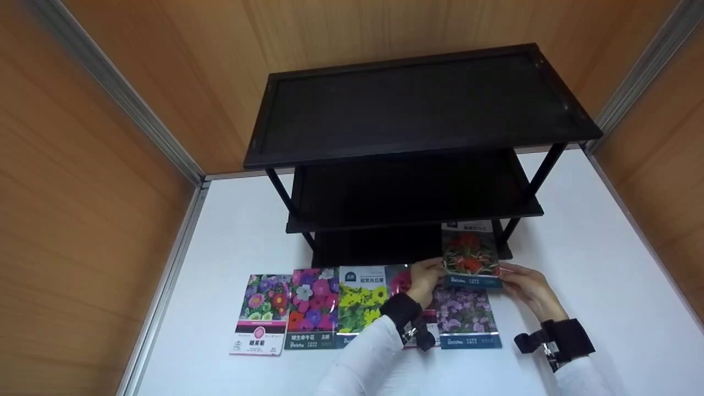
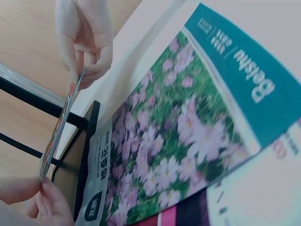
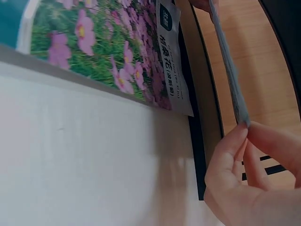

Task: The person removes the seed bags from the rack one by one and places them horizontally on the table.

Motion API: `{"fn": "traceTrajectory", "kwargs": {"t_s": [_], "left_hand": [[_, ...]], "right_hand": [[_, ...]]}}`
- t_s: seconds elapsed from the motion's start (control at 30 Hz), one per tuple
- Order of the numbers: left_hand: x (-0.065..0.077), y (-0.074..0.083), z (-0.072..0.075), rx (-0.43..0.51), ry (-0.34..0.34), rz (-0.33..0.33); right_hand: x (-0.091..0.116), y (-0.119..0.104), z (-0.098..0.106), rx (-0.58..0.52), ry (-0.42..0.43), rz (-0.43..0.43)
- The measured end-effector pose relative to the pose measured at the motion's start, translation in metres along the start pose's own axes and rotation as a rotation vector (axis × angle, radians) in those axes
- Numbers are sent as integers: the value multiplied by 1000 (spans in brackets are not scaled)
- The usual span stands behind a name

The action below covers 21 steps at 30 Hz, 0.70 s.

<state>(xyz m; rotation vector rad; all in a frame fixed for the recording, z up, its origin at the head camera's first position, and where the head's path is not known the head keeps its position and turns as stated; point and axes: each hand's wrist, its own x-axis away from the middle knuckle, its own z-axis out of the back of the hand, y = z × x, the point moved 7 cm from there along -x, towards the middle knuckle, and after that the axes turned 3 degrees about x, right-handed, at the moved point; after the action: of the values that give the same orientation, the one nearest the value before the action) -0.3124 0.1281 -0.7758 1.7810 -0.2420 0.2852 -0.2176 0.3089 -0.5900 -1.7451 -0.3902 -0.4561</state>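
Note:
A seed packet with red flowers (image 1: 470, 256) is held up at the front of the black rack's lowest tier, its top end under the middle shelf. My left hand (image 1: 424, 281) pinches its left edge and my right hand (image 1: 531, 287) pinches the right edge. In both wrist views the packet appears almost edge-on between thumb and fingers. Beneath it on the white table lies a seed packet with pink-purple flowers (image 2: 174, 141). Partly hidden by my left hand and wrist is a packet with a magenta flower (image 1: 400, 278).
The three-tier black rack (image 1: 418, 110) stands against the wood-panelled wall. Left of my hands lie packets with yellow flowers (image 1: 360, 300), mixed petunia-like blooms (image 1: 312, 308) and daisy-like flowers (image 1: 261, 313), in a row on the white table (image 1: 220, 236).

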Motion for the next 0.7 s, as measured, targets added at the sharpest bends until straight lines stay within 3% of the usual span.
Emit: {"fn": "traceTrajectory", "kwargs": {"t_s": [0.07,0.13,0.17,0.27,0.33,0.4,0.5,0.6,0.7], "left_hand": [[29,32,-3,-6,-8,-9],[45,48,-5,-16,-10,-10],[49,52,-7,-30,-11,1],[51,46,-8,22,-41,-49],[67,61,-10,11,-19,15],[84,78,-10,40,-1,38],[122,119,-12,25,58,141],[144,141,-14,31,64,144],[158,154,-15,32,46,126]], "right_hand": [[3,2,2,-5,4,-2],[5,3,3,-24,-2,-2],[6,4,4,-27,-4,-4],[9,8,6,-45,-6,-17],[11,10,8,-30,-8,-21],[12,12,10,-17,1,-24],[15,15,13,13,14,-22],[17,18,16,35,28,-32],[20,22,18,35,33,-42]]}}
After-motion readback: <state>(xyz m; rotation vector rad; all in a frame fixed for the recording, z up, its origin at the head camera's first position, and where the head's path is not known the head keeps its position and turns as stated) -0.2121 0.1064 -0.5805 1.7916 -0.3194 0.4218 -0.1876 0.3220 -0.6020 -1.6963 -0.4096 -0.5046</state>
